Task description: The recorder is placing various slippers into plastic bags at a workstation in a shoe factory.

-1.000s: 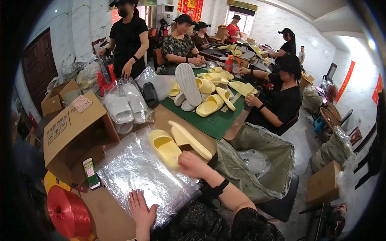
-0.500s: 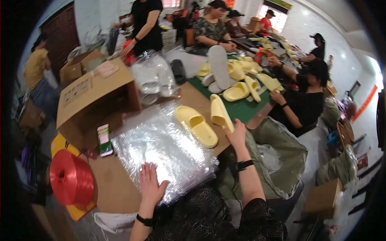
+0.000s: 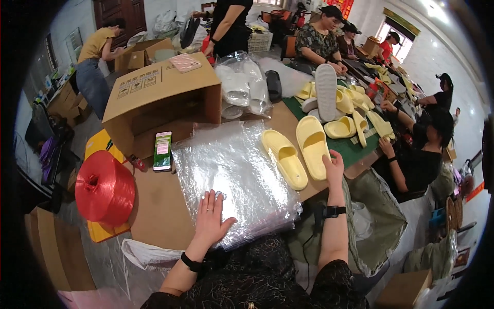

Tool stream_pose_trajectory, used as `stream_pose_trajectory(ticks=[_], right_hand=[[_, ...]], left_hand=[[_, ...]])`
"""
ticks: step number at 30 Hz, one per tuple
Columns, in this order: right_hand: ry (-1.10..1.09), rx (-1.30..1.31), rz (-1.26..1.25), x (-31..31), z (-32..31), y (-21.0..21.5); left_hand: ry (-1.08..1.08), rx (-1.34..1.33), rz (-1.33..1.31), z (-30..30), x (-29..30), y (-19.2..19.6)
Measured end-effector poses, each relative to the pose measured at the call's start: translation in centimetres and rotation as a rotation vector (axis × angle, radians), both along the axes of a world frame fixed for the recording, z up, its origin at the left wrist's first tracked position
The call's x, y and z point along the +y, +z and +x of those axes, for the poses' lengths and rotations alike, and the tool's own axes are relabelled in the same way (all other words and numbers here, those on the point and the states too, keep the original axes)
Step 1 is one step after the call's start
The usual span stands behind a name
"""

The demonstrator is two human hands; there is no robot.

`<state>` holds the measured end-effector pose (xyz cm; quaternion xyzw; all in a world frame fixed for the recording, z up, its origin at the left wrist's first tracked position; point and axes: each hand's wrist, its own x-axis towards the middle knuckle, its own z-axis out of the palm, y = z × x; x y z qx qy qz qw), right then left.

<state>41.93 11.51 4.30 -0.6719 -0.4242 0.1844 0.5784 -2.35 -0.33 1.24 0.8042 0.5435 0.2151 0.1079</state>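
My left hand (image 3: 210, 219) lies flat with spread fingers on the near edge of a stack of clear plastic bags (image 3: 226, 170). A yellow slide slipper (image 3: 284, 160) rests sole down along the right side of that stack. Just right of it a second yellow slipper (image 3: 312, 147) lies sole down, toe pointing away. My right hand (image 3: 335, 167) grips this second slipper by the right edge near its heel; part of the fingers is hidden.
Left of the bags are a phone (image 3: 162, 151), a red twine roll (image 3: 105, 188) and an open cardboard box (image 3: 164, 85). Bagged white slippers (image 3: 239, 85) stand behind. More yellow slippers (image 3: 339, 127) lie on a green mat. A sack (image 3: 381, 221) gapes at right; several people work around.
The right slipper, tilted on its side before, now lies flat beside the other, with my right hand still on it. The view has shifted; my left hand stays on the bags.
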Motion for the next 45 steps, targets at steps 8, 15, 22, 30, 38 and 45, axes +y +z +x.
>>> stream_pose_trajectory(ticks=[8, 15, 22, 30, 38, 45], right_hand=[[0.463, 0.741, -0.113, -0.2, -6.3, 1.9], [0.592, -0.033, -0.141, -2.3, -12.6, 0.4], [0.556, 0.098, -0.114, -2.3, -13.7, 2.2], [0.252, -0.037, 0.294, -1.7, -11.6, 5.8], [0.36, -0.683, 0.138, -1.8, -10.2, 3.4], [0.617, -0.089, -0.221, -0.7, -10.0, 0.3]], left_hand=[[0.009, -0.023, 0.006, 0.0, 0.0, -0.3], [-0.002, -0.015, 0.028, 0.1, 0.1, -0.1], [0.006, 0.001, 0.015, 0.0, 0.1, -0.1], [0.003, -0.023, 0.005, 0.1, 0.0, 0.0], [0.002, -0.022, 0.012, -0.1, 0.1, -0.4], [-0.011, -0.014, -0.014, 0.0, 0.1, -0.1]])
